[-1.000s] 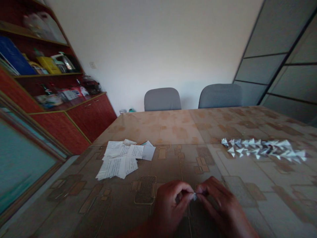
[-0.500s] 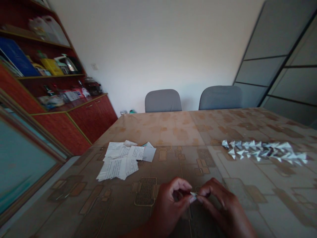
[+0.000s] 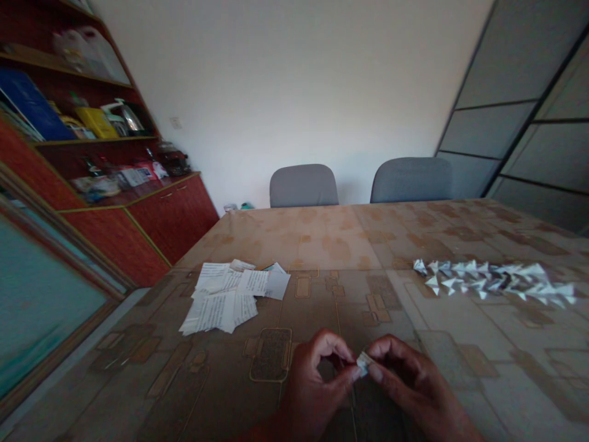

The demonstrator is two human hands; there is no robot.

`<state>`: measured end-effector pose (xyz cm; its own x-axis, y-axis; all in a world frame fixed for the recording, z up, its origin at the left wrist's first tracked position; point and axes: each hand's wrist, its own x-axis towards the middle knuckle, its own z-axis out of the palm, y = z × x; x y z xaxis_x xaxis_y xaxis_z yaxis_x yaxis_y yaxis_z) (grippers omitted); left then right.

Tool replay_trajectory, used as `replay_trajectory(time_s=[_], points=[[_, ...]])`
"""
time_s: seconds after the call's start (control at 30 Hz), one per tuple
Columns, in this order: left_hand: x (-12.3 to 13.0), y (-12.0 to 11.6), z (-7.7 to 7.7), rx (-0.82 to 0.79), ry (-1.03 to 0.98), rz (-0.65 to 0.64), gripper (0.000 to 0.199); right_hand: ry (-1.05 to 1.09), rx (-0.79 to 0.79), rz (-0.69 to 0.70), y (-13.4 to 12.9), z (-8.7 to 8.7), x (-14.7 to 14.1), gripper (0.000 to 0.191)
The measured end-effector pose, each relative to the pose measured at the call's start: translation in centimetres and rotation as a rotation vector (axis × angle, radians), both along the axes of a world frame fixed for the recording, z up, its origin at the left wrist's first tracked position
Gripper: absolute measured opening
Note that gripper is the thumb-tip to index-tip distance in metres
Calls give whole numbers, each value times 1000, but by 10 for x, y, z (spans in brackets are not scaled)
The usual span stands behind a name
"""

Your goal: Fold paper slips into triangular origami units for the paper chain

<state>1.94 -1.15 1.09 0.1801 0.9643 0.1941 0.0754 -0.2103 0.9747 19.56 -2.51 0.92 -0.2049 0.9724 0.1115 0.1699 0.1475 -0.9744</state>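
Observation:
Near the front of the table, a small folded piece of printed paper [image 3: 363, 363] is pinched between both hands. My left hand [image 3: 321, 380] grips its left side between thumb and forefinger. The right side is held by the thumb and fingers of my right hand [image 3: 411, 382]. To the left lies a loose pile of printed paper pieces [image 3: 225, 298]. Several folded pointed paper pieces [image 3: 497, 281] stand in rows at the right of the table.
The table [image 3: 294, 236] has a patterned cover. Two grey chairs [image 3: 304, 186] stand at its far edge. A red-brown cabinet [image 3: 170, 215] with bottles and boxes is at the left, beyond the table.
The folded paper has turned between the fingers and shows more of its face. My right hand has shifted slightly, its thumb now over the paper's right side.

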Motion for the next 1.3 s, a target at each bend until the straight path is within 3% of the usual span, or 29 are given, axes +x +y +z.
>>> replay_trajectory(time_s=[0.27, 0.47, 0.8, 1.1, 1.3], points=[[1, -1, -4, 48, 15, -18, 11, 140, -130, 33, 0, -2, 0, 27], [1, -2, -2, 86, 50, -5, 10, 97, -151, 16, -1, -6, 1, 30], [3, -2, -3, -245, -80, -132, 8, -12, 42, -44, -1, 3, 0, 22], [2, 1, -5, -253, -211, -112, 13, -23, 68, -23, -1, 3, -3, 16], [3, 0, -2, -255, -169, -94, 15, -105, 107, -47, -3, 3, -3, 20]])
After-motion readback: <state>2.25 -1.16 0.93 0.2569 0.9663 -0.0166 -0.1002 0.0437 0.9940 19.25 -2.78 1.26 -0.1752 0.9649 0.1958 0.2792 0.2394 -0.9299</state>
